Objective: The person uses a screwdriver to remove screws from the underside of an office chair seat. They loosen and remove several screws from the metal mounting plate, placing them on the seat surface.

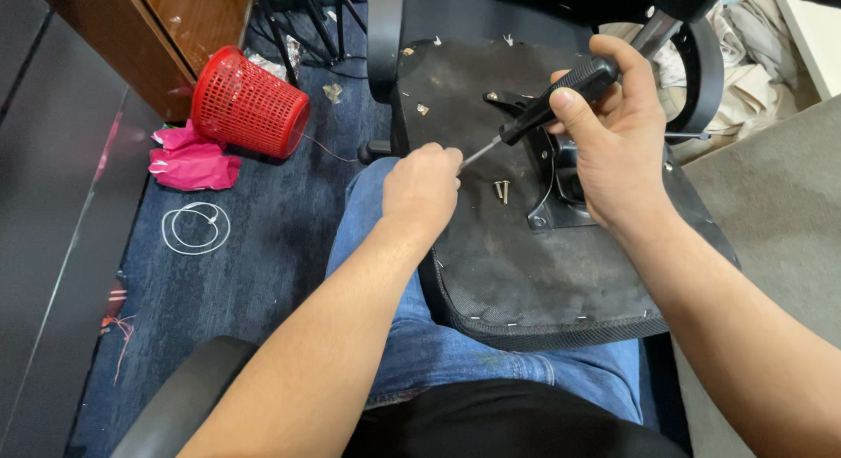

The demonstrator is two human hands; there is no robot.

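While your right hand (613, 134) wraps the black handle of the screwdriver (547, 106), its shaft slants down-left, tip meeting your closed left hand (422, 188); whether those fingers pinch anything is hidden. Two loose screws (501, 191) lie on the upturned chair seat (526, 274), just right of that hand.

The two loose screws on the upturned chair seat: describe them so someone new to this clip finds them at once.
Start at the black underside of the chair seat resting on the person's lap. Between the left hand and the black metal mounting plate lie the two screws, side by side, just below the screwdriver tip. They are short, silvery and unfastened, unlike the tiny staples along the seat's edge.
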